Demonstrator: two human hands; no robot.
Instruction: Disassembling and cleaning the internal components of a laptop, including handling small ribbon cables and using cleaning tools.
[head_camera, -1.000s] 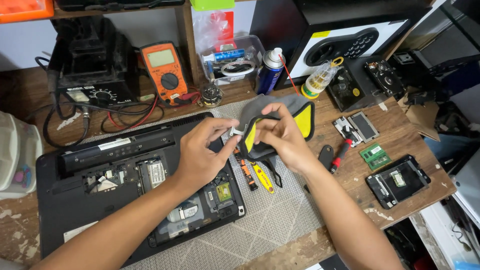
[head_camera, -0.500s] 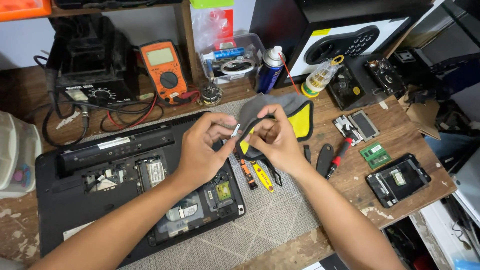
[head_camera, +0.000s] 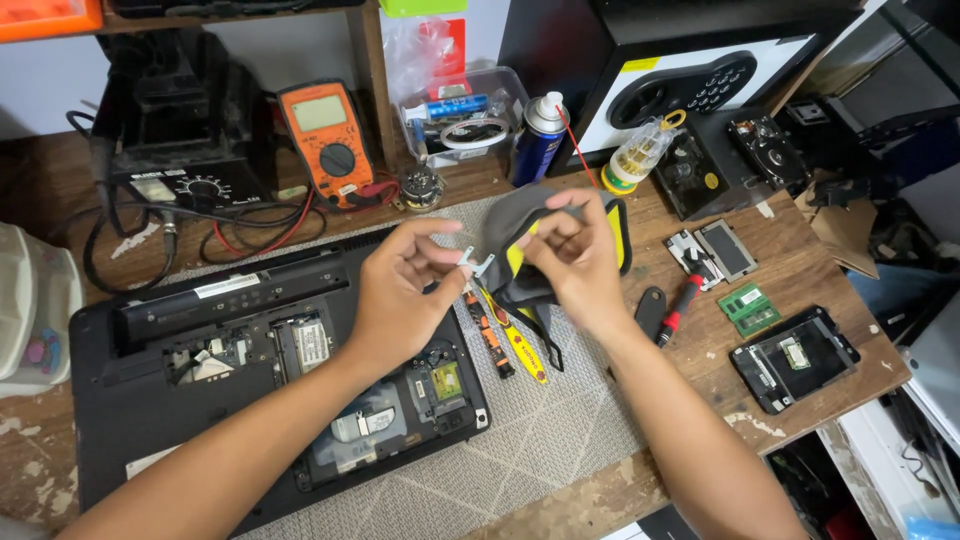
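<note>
Raised slightly, both hands: left hand (head_camera: 400, 290) pinches small metal bracket (head_camera: 478, 264); right hand (head_camera: 570, 255) grips pouch (head_camera: 520, 235).

a worn wooden bench (head_camera: 800, 385) carries a grey mat (head_camera: 540, 440), an orange multimeter (head_camera: 325, 135) and a green memory module (head_camera: 750, 307).

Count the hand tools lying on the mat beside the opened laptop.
3: an orange-black tool nearest the laptop, a yellow tool beside it, black tweezers rightmost. The hanging grey pouch may hide others.
</note>
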